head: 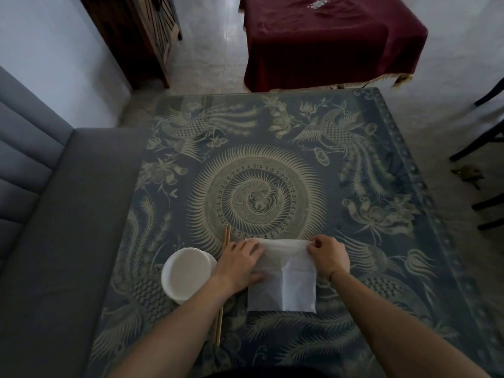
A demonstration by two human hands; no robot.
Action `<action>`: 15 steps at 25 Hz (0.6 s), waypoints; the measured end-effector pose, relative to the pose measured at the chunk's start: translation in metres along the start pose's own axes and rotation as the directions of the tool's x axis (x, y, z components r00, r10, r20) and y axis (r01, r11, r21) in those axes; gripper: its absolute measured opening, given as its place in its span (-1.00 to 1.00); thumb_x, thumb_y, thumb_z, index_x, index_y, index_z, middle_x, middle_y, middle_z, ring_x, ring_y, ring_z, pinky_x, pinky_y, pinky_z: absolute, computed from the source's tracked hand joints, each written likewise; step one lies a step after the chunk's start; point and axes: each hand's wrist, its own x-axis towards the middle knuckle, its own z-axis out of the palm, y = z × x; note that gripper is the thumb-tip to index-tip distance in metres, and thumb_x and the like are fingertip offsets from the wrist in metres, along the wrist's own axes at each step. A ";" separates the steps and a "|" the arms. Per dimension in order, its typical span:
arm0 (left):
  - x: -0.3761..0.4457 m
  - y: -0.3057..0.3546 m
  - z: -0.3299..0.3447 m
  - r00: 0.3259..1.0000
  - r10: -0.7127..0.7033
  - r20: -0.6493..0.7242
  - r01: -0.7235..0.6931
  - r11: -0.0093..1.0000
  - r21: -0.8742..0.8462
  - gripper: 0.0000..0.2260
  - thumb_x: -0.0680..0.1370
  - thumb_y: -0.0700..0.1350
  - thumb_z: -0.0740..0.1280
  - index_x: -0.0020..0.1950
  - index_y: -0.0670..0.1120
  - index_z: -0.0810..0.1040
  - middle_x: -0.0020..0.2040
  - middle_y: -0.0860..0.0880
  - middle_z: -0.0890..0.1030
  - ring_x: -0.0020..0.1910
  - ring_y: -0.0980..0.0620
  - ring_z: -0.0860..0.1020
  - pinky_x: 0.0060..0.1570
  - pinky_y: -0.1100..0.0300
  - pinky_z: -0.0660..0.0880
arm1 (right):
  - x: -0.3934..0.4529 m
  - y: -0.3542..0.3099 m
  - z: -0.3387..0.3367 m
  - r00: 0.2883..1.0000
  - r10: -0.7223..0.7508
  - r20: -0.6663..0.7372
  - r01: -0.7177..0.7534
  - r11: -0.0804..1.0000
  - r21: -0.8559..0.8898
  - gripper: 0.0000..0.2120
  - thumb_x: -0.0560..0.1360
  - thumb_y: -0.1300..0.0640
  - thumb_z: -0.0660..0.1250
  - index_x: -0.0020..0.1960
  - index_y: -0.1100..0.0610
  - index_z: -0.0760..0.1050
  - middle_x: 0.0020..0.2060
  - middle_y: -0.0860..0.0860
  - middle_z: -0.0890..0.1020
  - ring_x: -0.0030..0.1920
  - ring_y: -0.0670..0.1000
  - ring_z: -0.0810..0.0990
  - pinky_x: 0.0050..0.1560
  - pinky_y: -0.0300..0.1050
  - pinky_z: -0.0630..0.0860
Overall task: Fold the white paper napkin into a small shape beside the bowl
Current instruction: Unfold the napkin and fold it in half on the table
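The white paper napkin [283, 282] lies flat on the patterned table near its front edge, its far edge lifted and curled toward me. My left hand [240, 263] pinches the napkin's far left part and rests on its left side. My right hand [328, 255] pinches the far right corner. To the left of the napkin stands a white bowl [185, 274], upright and apart from it. A pair of wooden chopsticks [226, 236] lies between the bowl and the napkin, partly hidden under my left forearm.
The table [272, 159] carries a blue cloth with a pale bird and sunburst pattern. A grey sofa [54, 214] runs along its left side. Beyond stand a table with a dark red cloth [327, 42], a wooden cabinet [141, 36] and dark chair legs [480, 143] at right.
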 end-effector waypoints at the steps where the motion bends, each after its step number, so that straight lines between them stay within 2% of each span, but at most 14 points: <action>1: 0.000 0.000 0.001 1.000 0.002 -0.001 -0.002 1.000 0.001 -0.35 0.51 0.25 0.31 0.49 -0.04 0.28 0.48 -0.06 0.27 0.43 -0.09 0.25 0.38 -0.05 0.20 | 0.003 0.002 -0.002 1.000 -0.007 0.000 0.007 1.000 -0.019 -0.85 0.47 0.14 0.31 -0.03 0.02 0.64 -0.14 0.07 0.68 -0.10 0.15 0.59 -0.22 -0.06 0.45; 12: -0.003 -0.005 0.008 1.000 0.011 0.019 -0.011 1.000 0.013 -0.29 0.52 0.24 0.31 0.56 -0.04 0.18 0.52 -0.08 0.22 0.48 -0.09 0.19 0.46 -0.06 0.10 | 0.014 0.001 0.004 0.992 -0.120 -0.032 0.113 0.978 -0.176 -0.84 0.52 0.10 0.25 0.03 -0.04 0.57 -0.06 0.00 0.67 -0.07 0.10 0.59 -0.20 -0.06 0.48; 15: -0.004 -0.005 0.004 0.999 0.023 0.035 -0.024 0.999 0.027 -0.30 0.52 0.25 0.30 0.55 -0.04 0.19 0.52 -0.09 0.23 0.48 -0.10 0.21 0.46 -0.06 0.10 | 0.013 0.003 0.008 0.987 -0.154 -0.050 0.143 0.975 -0.169 -0.81 0.55 0.08 0.23 0.13 -0.03 0.53 0.04 0.02 0.64 0.01 0.11 0.57 -0.18 -0.05 0.45</action>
